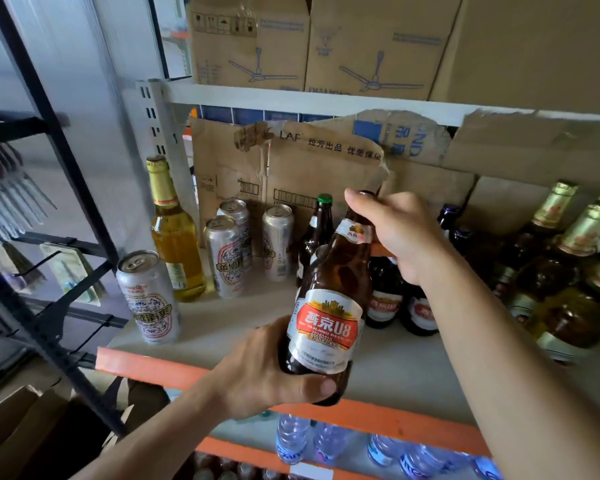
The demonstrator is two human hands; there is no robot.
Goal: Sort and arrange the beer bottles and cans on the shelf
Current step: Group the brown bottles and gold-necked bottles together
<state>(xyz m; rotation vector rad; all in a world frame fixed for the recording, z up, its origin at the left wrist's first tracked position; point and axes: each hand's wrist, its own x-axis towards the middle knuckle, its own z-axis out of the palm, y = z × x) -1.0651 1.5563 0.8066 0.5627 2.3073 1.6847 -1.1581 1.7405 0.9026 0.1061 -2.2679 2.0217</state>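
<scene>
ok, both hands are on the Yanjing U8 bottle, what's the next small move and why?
Probably lower the Yanjing U8 bottle onto the bare shelf in front of the matching red-label brown bottles. The left hand grips its base and the right hand its neck, at the shelf's front edge. Silver cans stand to the left and gold-foil bottles to the right, so that group fits best.

Shop stockroom, metal shelf [326,98] stacked with cardboard boxes [250,39], beer bottles [565,268], cans [148,296], bottled water [291,438] below
</scene>
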